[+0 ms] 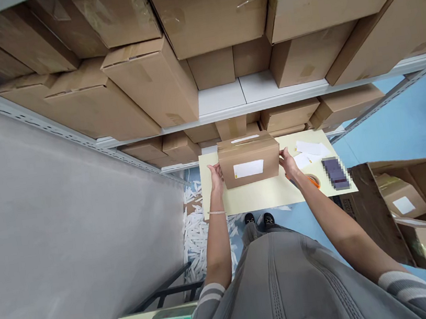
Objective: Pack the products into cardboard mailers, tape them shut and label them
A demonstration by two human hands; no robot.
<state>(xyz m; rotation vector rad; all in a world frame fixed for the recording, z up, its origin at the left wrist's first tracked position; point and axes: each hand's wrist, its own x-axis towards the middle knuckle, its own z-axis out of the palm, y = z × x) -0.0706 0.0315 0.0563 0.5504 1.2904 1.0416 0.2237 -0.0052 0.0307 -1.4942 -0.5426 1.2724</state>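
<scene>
Cardboard box (253, 177), white-labelled: grasped between left hand (216, 176) at nine o'clock and right hand (287, 161) at three. Paper slips (312, 147): on cream table (256, 199), three o'clock, beyond right hand.

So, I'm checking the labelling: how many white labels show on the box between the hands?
2: a front label on the side of the box facing the wearer, and a top label on its upper face. Any on the hidden faces can't be seen.
</scene>
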